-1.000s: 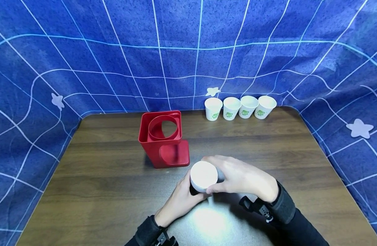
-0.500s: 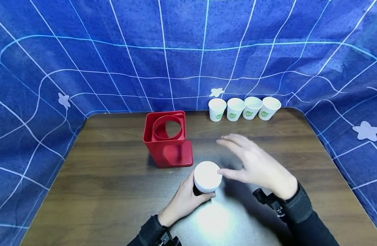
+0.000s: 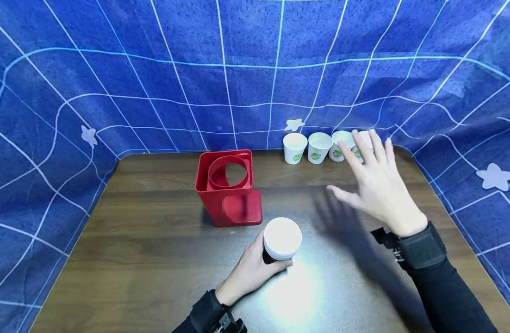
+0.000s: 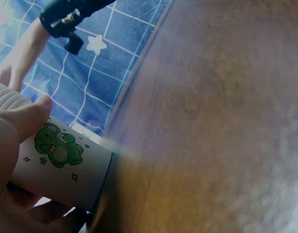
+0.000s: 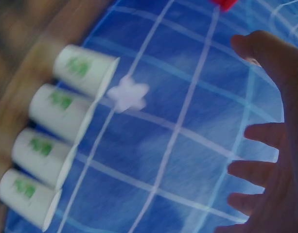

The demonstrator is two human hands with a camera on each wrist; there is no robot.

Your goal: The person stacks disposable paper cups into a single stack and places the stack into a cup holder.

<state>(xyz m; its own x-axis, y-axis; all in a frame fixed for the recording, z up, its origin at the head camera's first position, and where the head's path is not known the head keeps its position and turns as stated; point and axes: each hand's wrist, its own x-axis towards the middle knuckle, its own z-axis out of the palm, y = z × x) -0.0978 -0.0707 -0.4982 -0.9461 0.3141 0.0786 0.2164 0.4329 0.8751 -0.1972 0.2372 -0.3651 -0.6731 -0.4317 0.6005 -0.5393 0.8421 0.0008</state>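
My left hand [image 3: 251, 273] grips a stack of nested white paper cups [image 3: 282, 238] upright near the middle of the table. Close up in the left wrist view, the stack [image 4: 66, 160] has a green cartoon animal printed on its side and ridged rims at the top. My right hand [image 3: 380, 189] hangs over the right part of the table with its fingers spread, holding nothing. In the head view its fingertips overlap the rightmost of several white paper cups [image 3: 294, 150] lined up along the back edge. The right wrist view shows that row, blurred, beside my fingers [image 5: 253, 170].
A red stand [image 3: 209, 208] with a square open top, a ring inside it and a flat base is left of the stack. Behind the wooden table [image 3: 134, 259] hangs a blue curtain [image 3: 163, 78] with white lines and stars.
My right hand has let go of the cup stack and moved away to the right and back, its fingers spreading. My left hand still holds the stack in nearly the same spot.
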